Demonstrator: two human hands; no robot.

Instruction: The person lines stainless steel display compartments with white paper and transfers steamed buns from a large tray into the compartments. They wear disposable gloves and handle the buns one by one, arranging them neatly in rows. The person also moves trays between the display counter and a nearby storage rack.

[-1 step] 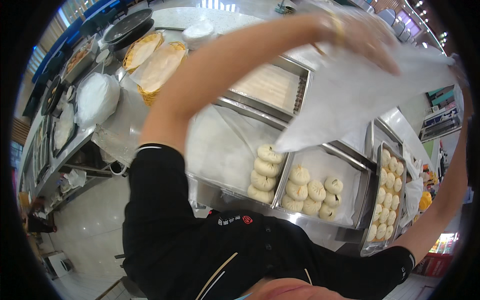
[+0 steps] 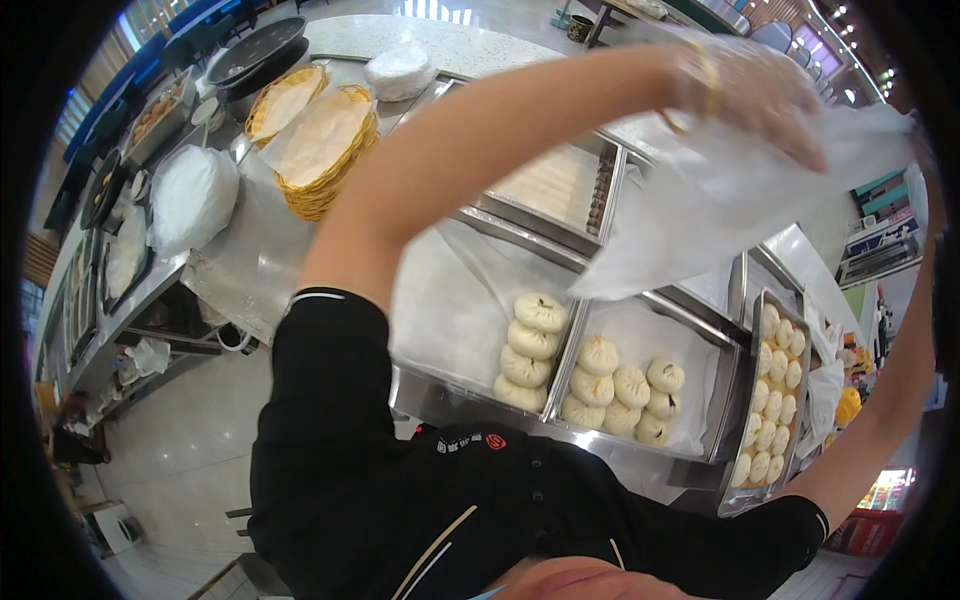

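Observation:
A thin white sheet (image 2: 650,240) hangs in the air above the steamer trays at the right. My left hand (image 2: 765,95), in a clear plastic glove, is at its upper part with fingers bent down onto it, somewhat blurred. The sheet's far right corner meets my right hand (image 2: 920,148), which is mostly lost in the dark rim of the picture. Below, pleated steamed buns (image 2: 527,352) stand in a row in a paper-lined metal tray (image 2: 450,300). More buns (image 2: 630,385) sit in the lined tray beside it.
A long tray of small buns (image 2: 768,420) lies at the right. Behind the buns is another metal tray (image 2: 545,190). Wicker baskets with paper (image 2: 320,140), a white bundle in plastic (image 2: 195,195) and a dark round pan (image 2: 257,55) stand at the left.
My left hand has moved a little right and down. The sheet's lower left corner has shifted slightly right along with it. The buns stay in place.

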